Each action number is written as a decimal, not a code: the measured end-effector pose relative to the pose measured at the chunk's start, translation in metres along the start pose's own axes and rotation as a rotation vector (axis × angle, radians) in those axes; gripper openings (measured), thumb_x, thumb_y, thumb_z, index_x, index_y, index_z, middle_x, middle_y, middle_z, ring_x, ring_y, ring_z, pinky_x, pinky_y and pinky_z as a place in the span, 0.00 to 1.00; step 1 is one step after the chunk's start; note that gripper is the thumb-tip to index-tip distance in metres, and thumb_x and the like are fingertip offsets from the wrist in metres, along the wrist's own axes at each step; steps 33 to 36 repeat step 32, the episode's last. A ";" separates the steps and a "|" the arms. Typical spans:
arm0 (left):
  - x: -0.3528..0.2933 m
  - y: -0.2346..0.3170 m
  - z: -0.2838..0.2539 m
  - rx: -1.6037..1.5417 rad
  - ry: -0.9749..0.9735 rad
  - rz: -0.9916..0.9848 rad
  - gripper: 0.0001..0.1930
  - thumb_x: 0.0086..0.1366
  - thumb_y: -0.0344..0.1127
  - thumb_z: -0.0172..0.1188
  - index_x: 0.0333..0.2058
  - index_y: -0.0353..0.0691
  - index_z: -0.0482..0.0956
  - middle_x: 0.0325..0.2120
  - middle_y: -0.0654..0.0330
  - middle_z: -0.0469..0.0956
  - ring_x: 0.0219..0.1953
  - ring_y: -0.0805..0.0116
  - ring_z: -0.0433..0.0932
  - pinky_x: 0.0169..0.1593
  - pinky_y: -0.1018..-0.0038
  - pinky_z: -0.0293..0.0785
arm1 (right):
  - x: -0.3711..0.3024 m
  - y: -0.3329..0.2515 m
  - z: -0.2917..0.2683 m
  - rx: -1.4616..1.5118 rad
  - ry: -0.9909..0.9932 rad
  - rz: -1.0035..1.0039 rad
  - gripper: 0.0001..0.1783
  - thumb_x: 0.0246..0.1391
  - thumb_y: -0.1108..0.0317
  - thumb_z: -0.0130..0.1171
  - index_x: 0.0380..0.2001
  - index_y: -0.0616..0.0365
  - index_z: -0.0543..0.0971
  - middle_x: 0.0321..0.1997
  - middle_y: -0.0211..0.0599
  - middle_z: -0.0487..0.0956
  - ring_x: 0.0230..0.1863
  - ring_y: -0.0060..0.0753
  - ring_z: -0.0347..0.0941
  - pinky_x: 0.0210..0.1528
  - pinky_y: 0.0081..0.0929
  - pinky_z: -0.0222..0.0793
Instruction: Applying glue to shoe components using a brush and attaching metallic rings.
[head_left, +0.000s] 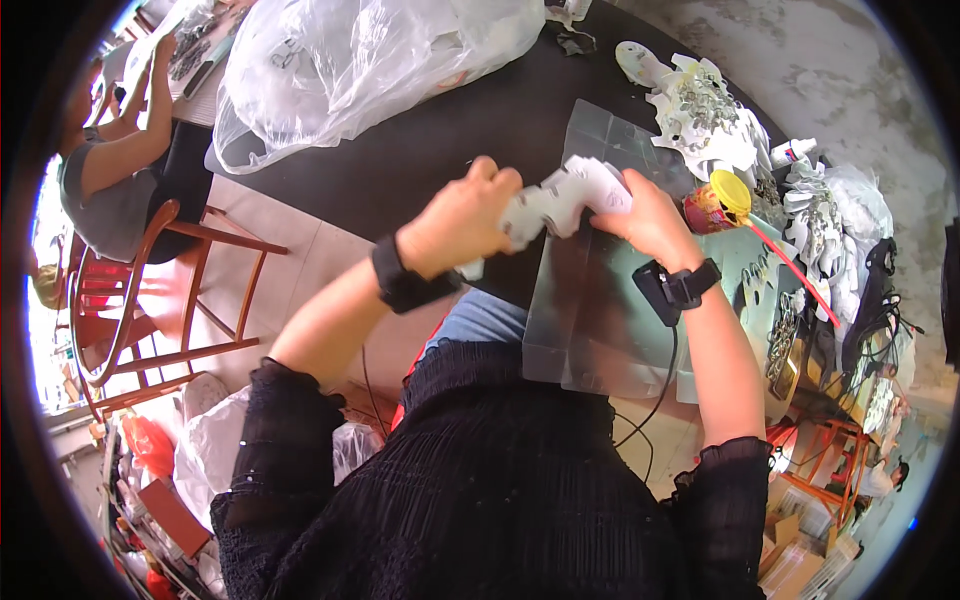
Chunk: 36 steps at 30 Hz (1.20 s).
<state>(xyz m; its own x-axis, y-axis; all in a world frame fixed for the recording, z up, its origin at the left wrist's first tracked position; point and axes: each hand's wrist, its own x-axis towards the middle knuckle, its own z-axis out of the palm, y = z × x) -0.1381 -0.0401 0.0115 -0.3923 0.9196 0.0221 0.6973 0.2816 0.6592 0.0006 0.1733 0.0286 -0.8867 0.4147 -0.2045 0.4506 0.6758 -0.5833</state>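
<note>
Above the dark table, I hold a white piece with a wavy cut edge (pixel 568 200) between my two hands. It looks like card or stiff paper, perhaps several layers, and is partly blurred. My left hand (pixel 462 222) is closed around its left end, with a small white part showing below the palm. My right hand (pixel 648 215) pinches the right end, thumb on the near side. Both wrists wear black bands, the right one with a small black box and cable. Beneath my right hand lies a clear grey plastic sheet (pixel 610 330).
A large clear plastic bag (pixel 370 70) fills the far left of the table (pixel 480 130). White cut pieces with metal bits (pixel 705 110) are heaped at the right, near a yellow-lidded jar (pixel 728 195) and a red stick (pixel 795 270). Another person (pixel 115 190) sits left, beside a wooden chair (pixel 190 260).
</note>
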 end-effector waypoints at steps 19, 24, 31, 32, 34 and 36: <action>0.025 -0.055 -0.028 0.331 0.324 0.114 0.24 0.44 0.34 0.68 0.43 0.41 0.73 0.44 0.58 0.68 0.50 0.57 0.65 0.55 0.63 0.59 | 0.012 0.000 0.021 0.012 0.235 -0.259 0.23 0.44 0.66 0.65 0.45 0.57 0.73 0.46 0.44 0.71 0.50 0.49 0.67 0.52 0.40 0.64; 0.021 -0.046 -0.029 0.418 0.452 0.293 0.21 0.44 0.33 0.68 0.40 0.41 0.73 0.39 0.59 0.72 0.46 0.57 0.69 0.52 0.64 0.61 | 0.017 -0.021 0.033 -0.142 0.325 -0.219 0.27 0.41 0.67 0.67 0.48 0.57 0.72 0.49 0.45 0.70 0.52 0.50 0.64 0.55 0.38 0.62; 0.011 -0.019 -0.034 0.344 0.307 0.399 0.15 0.48 0.30 0.64 0.37 0.41 0.73 0.34 0.59 0.75 0.41 0.60 0.73 0.50 0.63 0.63 | 0.036 -0.007 0.042 -0.183 0.335 -0.262 0.37 0.35 0.68 0.71 0.53 0.53 0.68 0.56 0.40 0.63 0.56 0.50 0.59 0.55 0.44 0.62; 0.006 -0.010 -0.037 0.346 0.295 0.424 0.16 0.49 0.30 0.63 0.38 0.41 0.72 0.35 0.59 0.75 0.41 0.59 0.73 0.51 0.63 0.63 | 0.038 -0.002 0.041 -0.153 0.318 -0.284 0.38 0.35 0.67 0.72 0.54 0.51 0.68 0.57 0.40 0.62 0.58 0.48 0.58 0.55 0.46 0.62; 0.006 -0.010 -0.037 0.346 0.295 0.424 0.16 0.49 0.30 0.63 0.38 0.41 0.72 0.35 0.59 0.75 0.41 0.59 0.73 0.51 0.63 0.63 | 0.038 -0.002 0.041 -0.153 0.318 -0.284 0.38 0.35 0.67 0.72 0.54 0.51 0.68 0.57 0.40 0.62 0.58 0.48 0.58 0.55 0.46 0.62; 0.006 -0.010 -0.037 0.346 0.295 0.424 0.16 0.49 0.30 0.63 0.38 0.41 0.72 0.35 0.59 0.75 0.41 0.59 0.73 0.51 0.63 0.63 | 0.038 -0.002 0.041 -0.153 0.318 -0.284 0.38 0.35 0.67 0.72 0.54 0.51 0.68 0.57 0.40 0.62 0.58 0.48 0.58 0.55 0.46 0.62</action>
